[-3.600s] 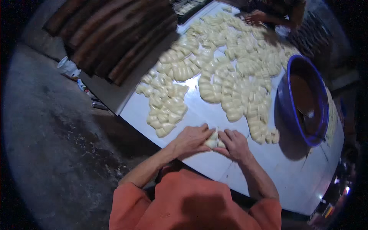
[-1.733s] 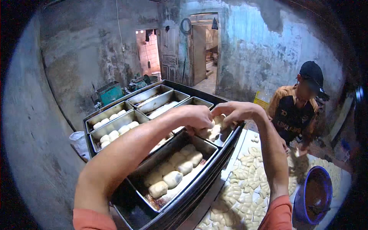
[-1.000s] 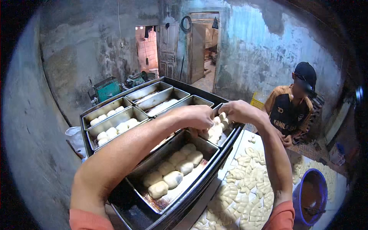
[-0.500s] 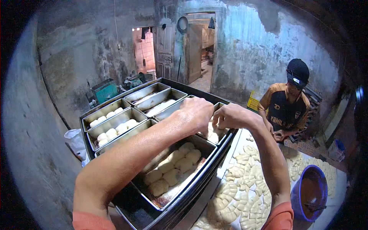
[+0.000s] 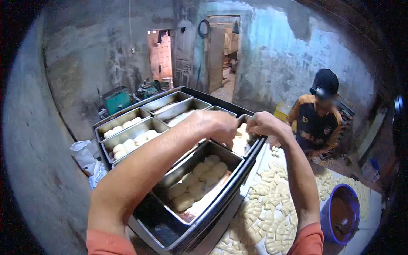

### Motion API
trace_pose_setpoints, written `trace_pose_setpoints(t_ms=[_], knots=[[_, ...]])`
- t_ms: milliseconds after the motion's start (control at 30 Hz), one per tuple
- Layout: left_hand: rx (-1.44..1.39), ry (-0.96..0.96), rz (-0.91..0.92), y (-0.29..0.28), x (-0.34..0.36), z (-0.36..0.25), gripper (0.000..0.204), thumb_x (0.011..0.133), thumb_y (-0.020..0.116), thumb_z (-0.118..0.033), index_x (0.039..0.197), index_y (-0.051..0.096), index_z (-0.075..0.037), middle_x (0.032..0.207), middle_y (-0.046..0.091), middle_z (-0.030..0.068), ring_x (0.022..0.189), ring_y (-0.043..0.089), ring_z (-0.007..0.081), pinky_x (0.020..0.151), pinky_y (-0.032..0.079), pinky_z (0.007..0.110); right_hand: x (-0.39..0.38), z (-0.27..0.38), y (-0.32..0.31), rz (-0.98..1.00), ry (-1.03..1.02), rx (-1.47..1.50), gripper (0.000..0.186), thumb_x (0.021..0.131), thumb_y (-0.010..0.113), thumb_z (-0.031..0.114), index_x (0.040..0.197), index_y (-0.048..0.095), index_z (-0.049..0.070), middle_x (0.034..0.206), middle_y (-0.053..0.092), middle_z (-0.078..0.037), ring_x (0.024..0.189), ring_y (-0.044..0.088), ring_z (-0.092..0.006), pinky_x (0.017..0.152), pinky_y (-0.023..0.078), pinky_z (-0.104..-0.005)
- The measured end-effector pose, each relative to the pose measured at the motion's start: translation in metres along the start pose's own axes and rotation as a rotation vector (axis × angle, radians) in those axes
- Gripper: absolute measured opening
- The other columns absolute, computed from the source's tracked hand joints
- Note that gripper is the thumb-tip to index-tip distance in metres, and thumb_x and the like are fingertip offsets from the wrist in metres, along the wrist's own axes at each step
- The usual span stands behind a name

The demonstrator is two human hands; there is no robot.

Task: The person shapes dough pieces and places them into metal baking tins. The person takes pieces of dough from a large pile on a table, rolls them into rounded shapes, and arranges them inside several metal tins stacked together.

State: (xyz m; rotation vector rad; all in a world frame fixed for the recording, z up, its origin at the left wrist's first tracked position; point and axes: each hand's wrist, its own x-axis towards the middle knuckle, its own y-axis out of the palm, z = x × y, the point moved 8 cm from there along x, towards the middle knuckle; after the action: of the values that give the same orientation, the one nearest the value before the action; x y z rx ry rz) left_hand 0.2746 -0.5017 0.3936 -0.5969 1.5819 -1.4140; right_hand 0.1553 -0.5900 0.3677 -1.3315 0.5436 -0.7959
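My left hand [image 5: 219, 127] bends down over the near edge of the right-hand metal pan [image 5: 245, 148], fingertips mostly hidden. My right hand [image 5: 260, 124] is pinched at that pan's right rim; what it holds, if anything, is unclear. Pale dough pieces [image 5: 241, 137] lie in the pan between my hands. Below my forearms, a nearer pan [image 5: 235, 159] holds rows of dough lumps [image 5: 202, 174], and pans to the left [image 5: 108, 157] hold more. These pans stand together in a large black tray [image 5: 157, 236].
The white table [image 5: 369, 216] at lower right carries many flattened dough pieces [image 5: 272, 212] and a blue basin [image 5: 329, 212] of brown contents. A co-worker [image 5: 314, 127] in a cap stands beyond it. Behind are machinery [image 5: 117, 100] and two doorways; a wall rises at left.
Since the oldest frame, my hands moved from the table up to the pans. Within the last half second my left hand dropped slightly and my right hand shifted a little rightward and up.
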Motion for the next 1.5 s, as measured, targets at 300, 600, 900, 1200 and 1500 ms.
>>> trace_pose_setpoints(t_ms=[300,600,900,1200,1500], knots=[[-0.178,-0.136,-0.332,-0.045,-0.148,0.149,0.054,0.087,0.065,-0.047,0.115,0.068,-0.001,0.097,0.072,0.0165,0.086,0.069,0.0264,0.073,0.054,0.041,-0.03,-0.014,-0.011,-0.393,-0.014,0.133,0.021,0.084,0.065,0.022,0.089,0.071,0.002,0.081,0.065,-0.022,0.076,0.066,-0.0396,0.071,0.052,-0.0436],[-0.581,-0.493,-0.508,0.125,-0.265,0.29,0.056,0.092,0.067,-0.042,0.13,0.062,-0.002,0.119,0.069,0.0155,0.11,0.065,0.026,0.091,0.052,0.038,-0.077,0.014,-0.034,-0.923,0.011,-0.172,0.018,0.094,0.062,0.019,0.102,0.068,0.003,0.107,0.068,-0.016,0.091,0.067,-0.0365,0.078,0.053,-0.0429],[-0.93,-0.2,-1.273,0.178,-0.396,0.223,0.047,0.106,0.051,-0.033,0.142,0.053,-0.003,0.146,0.053,0.0134,0.131,0.053,0.0247,0.111,0.043,0.041,-0.214,0.086,0.005,-0.976,-0.142,0.08,0.019,0.095,0.066,0.016,0.097,0.068,-0.003,0.084,0.068,-0.018,0.073,0.066,-0.0284,0.066,0.053,-0.0369],[-1.083,-0.058,-0.777,0.344,-0.408,-0.006,0.06,0.088,0.069,-0.042,0.125,0.057,0.004,0.101,0.067,0.0201,0.072,0.066,0.0266,0.06,0.055,0.039,-0.484,0.026,0.255,-0.141,0.67,0.352,0.029,0.091,0.067,0.028,0.102,0.072,0.002,0.084,0.072,-0.015,0.073,0.069,-0.0235,0.069,0.052,-0.036],[-1.184,-0.066,-0.075,0.379,-0.173,-0.262,0.04,0.087,0.073,-0.016,0.124,0.067,-0.001,0.106,0.074,0.0122,0.092,0.071,0.0186,0.076,0.053,0.031,-0.516,0.091,0.338,-0.121,0.574,0.432,0.045,0.083,0.073,0.028,0.118,0.063,0.001,0.104,0.057,-0.016,0.099,0.057,-0.0337,0.084,0.048,-0.0423]])
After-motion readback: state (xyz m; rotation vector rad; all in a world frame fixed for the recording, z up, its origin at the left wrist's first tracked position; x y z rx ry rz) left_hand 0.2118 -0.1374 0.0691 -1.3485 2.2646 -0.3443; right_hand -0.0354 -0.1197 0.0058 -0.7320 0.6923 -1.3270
